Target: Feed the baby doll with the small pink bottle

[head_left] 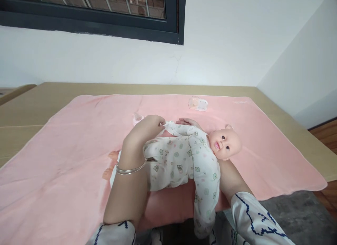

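Observation:
A baby doll lies on its back on a pink blanket, head to the right, dressed in a white printed romper. My left hand pinches the far sleeve cuff of the romper. My right hand passes under the doll's neck; its fingers show at the far sleeve, closed on it beside my left hand. One empty sleeve hangs over the near table edge. The doll's feet stick out at the left.
The blanket covers a tan table set against a white wall. A small pink and clear object lies just past my left hand. A clear plastic packet rests further back. A dark window frame is above.

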### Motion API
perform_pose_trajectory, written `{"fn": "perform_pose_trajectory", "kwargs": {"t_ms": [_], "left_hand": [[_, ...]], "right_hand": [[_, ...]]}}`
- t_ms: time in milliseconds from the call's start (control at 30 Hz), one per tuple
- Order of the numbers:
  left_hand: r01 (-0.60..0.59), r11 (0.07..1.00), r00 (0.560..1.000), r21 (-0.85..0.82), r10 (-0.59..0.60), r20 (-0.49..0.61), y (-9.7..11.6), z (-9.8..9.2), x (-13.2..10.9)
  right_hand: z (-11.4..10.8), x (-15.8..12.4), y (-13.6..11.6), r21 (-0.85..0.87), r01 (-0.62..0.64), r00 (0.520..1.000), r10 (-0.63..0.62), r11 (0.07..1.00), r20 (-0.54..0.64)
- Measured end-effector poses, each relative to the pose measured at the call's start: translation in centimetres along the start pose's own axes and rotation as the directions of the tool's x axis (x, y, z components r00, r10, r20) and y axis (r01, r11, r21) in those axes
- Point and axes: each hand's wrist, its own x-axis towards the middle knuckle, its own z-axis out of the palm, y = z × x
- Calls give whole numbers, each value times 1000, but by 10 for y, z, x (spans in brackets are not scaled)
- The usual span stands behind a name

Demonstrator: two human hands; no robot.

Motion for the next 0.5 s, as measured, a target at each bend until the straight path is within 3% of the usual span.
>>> {"fn": "perform_pose_trajectory", "kwargs": {"t_ms": [167,333,433,500], "left_hand": [[150,987,989,58,-150,-3,-12,11,14],[251,964,959,88,-260,115,-13,20,30],[207,975,962,76,-217,164,-8,24,30],[116,992,983,53,-122,137,1,28,27]], "right_hand": [[3,5,-3,112,-112,992,104,987,72],[8,4,4,190,-63,998,60,980,23],[12,10,6,254,-86,993,63,963,97],[16,15,8,298,-98,989,61,949,131]]}}
